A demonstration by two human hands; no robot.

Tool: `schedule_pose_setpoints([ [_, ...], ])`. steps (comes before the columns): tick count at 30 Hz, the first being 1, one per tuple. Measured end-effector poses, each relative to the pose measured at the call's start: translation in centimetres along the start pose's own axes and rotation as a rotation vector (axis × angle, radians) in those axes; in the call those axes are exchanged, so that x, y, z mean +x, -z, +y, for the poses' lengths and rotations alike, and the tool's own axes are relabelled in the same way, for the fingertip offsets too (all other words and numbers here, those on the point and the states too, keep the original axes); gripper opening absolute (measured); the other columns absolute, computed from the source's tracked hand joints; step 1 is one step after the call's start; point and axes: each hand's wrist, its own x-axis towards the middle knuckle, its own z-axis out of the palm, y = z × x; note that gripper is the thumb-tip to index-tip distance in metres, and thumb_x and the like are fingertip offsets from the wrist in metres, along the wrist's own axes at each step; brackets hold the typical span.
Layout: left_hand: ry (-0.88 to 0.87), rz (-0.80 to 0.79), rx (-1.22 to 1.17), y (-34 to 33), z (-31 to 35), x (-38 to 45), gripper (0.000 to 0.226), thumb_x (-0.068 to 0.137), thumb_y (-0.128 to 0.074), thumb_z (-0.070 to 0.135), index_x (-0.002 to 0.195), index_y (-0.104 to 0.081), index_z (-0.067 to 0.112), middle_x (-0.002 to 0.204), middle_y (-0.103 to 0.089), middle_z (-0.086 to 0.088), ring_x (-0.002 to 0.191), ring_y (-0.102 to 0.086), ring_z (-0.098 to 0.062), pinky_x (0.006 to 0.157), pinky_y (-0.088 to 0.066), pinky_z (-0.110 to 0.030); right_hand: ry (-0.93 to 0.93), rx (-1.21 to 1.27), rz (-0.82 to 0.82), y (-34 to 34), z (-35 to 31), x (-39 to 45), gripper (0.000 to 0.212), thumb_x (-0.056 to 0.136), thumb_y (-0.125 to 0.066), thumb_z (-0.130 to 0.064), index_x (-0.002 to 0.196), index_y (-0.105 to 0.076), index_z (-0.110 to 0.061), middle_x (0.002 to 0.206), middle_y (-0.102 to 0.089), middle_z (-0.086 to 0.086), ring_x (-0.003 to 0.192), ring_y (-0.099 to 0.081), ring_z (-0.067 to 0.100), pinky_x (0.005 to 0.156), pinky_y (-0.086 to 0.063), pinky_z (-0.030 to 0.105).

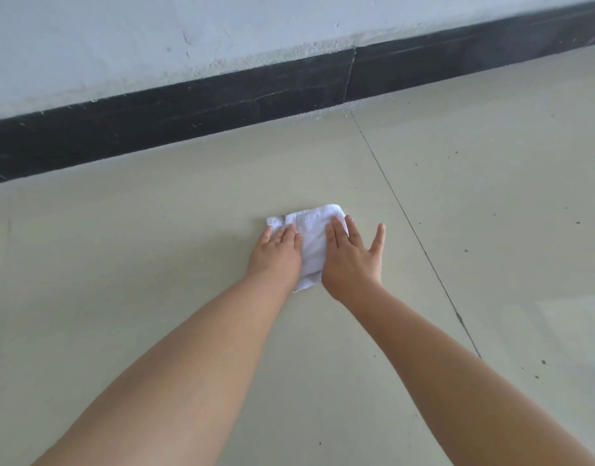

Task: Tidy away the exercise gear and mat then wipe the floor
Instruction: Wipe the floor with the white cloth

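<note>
A folded white cloth (312, 240) lies flat on the pale tiled floor (155, 257). My left hand (276, 252) presses down on its left part, fingers together and pointing toward the wall. My right hand (351, 260) lies flat on its right part, fingers spread, the thumb resting on the bare tile beside the cloth. Both arms are stretched forward. No exercise gear or mat is in view.
A black skirting board (188, 112) runs along the foot of a white wall (155, 35) just beyond the cloth. White dust lies along the skirting's base (323, 112). A dark grout line (410, 223) crosses the floor to the right, with small dark specks (541, 361) beyond it.
</note>
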Motion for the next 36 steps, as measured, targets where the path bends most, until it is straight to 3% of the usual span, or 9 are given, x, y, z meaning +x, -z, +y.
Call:
schedule_pose_setpoints([
  [6, -0.006, 0.107, -0.169, 0.3, 0.9, 1.8, 0.065, 0.097, -0.042, 0.026, 0.151, -0.009, 0.01, 0.16, -0.003, -0.004, 0.149, -0.004, -0.014, 0.121, 0.001, -0.032, -0.084, -0.056, -0.079, 1.5, 1.4, 2.9, 0.067, 0.095, -0.029, -0.014, 0.149, 0.01, -0.016, 0.157, 0.019, -0.009, 0.146, 0.014, 0.011, 0.111, 0.007, 0.062],
  [14, 0.029, 0.108, -0.17, 1.7, -0.2, 3.9, 0.064, 0.097, -0.041, 0.033, 0.15, -0.013, 0.011, 0.159, -0.011, -0.004, 0.147, -0.013, -0.014, 0.121, -0.001, -0.031, -0.037, -0.185, -0.16, 3.8, 1.6, 5.4, 0.063, 0.097, -0.024, -0.012, 0.148, 0.013, -0.017, 0.156, 0.022, -0.009, 0.146, 0.015, 0.014, 0.115, 0.005, 0.055],
  [18, 0.149, 0.148, -0.113, 0.7, -4.4, 3.0, 0.053, 0.1, -0.03, 0.03, 0.149, -0.019, 0.012, 0.158, -0.015, -0.006, 0.146, -0.017, -0.017, 0.12, -0.004, -0.027, 0.087, -0.16, -0.136, 4.7, -3.2, 6.4, 0.058, 0.101, -0.021, -0.021, 0.149, 0.011, -0.017, 0.156, 0.02, -0.009, 0.146, 0.014, 0.014, 0.116, 0.006, 0.052],
  [23, 0.331, 0.041, -0.005, -1.5, -13.3, -0.4, 0.053, 0.097, -0.041, 0.031, 0.145, -0.027, 0.014, 0.151, -0.03, -0.006, 0.143, -0.025, -0.017, 0.118, -0.011, -0.03, 0.284, -0.129, -0.088, 4.9, -12.3, 7.4, 0.059, 0.1, -0.023, -0.023, 0.149, 0.01, -0.018, 0.157, 0.02, -0.007, 0.146, 0.014, 0.013, 0.116, 0.009, 0.049],
  [29, 0.495, -0.05, 0.054, -6.3, -20.0, -5.7, 0.059, 0.1, -0.034, 0.034, 0.149, -0.014, 0.008, 0.154, -0.026, -0.009, 0.145, -0.022, -0.02, 0.118, -0.014, -0.033, 0.513, -0.192, -0.04, 4.8, -21.9, 6.1, 0.063, 0.098, -0.028, -0.021, 0.149, 0.009, -0.018, 0.157, 0.018, -0.006, 0.146, 0.015, 0.013, 0.115, 0.013, 0.05],
  [36, 0.495, 0.003, 0.01, -7.9, -20.7, -5.6, 0.059, 0.102, -0.029, 0.032, 0.15, -0.009, 0.004, 0.157, -0.015, -0.013, 0.147, -0.016, -0.024, 0.118, -0.014, -0.035, 0.503, -0.305, -0.018, 5.3, -23.4, 5.9, 0.065, 0.098, -0.028, -0.025, 0.149, 0.011, -0.017, 0.157, 0.018, -0.005, 0.146, 0.015, 0.013, 0.115, 0.013, 0.05],
])
